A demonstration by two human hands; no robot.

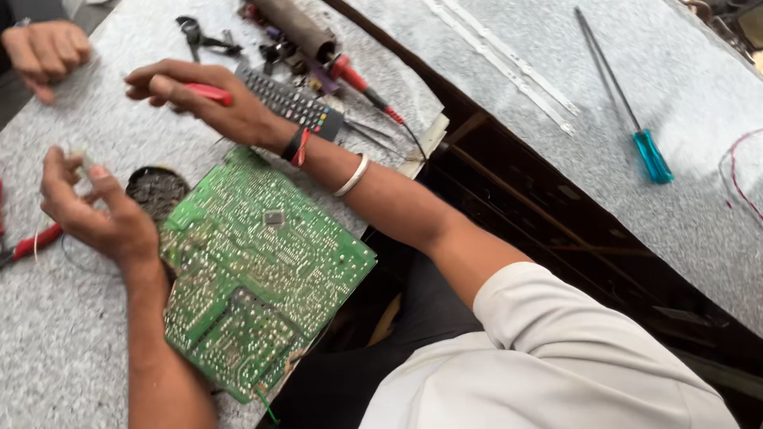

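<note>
On the grey speckled table [48,349], a green circuit board [258,266] lies solder side up, tilted, with one corner overhanging the table's edge above the person's lap. A second speckled table [675,95] stands to the right, separated from the first by a dark gap with wooden framing.

The left hand [91,210] hovers just left of the board, fingers curled and pinching something small and pale near the fingertips; what it is cannot be told. The right hand [203,99] is raised above the table beyond the board and is clenched around a red-handled tool [208,93], whose working end is hidden by the hand. A dark and red band and a silver bangle [352,176] sit on that forearm.

A round dark tin [156,189] of grey material rests touching the board's upper left edge. A black remote control [292,103] lies just beyond the right wrist. Farther back lie a red test probe [362,86], a brown cylinder [298,28] and dark pliers [199,36]. Red-handled pliers [28,244] lie at the left edge, near the left hand.

Another person's hand [44,52], closed into a loose fist, rests at the far left corner.

On the second table lie a blue-handled screwdriver [652,155], two pale strips [509,59] and a red wire [735,171], all well apart from the board.
</note>
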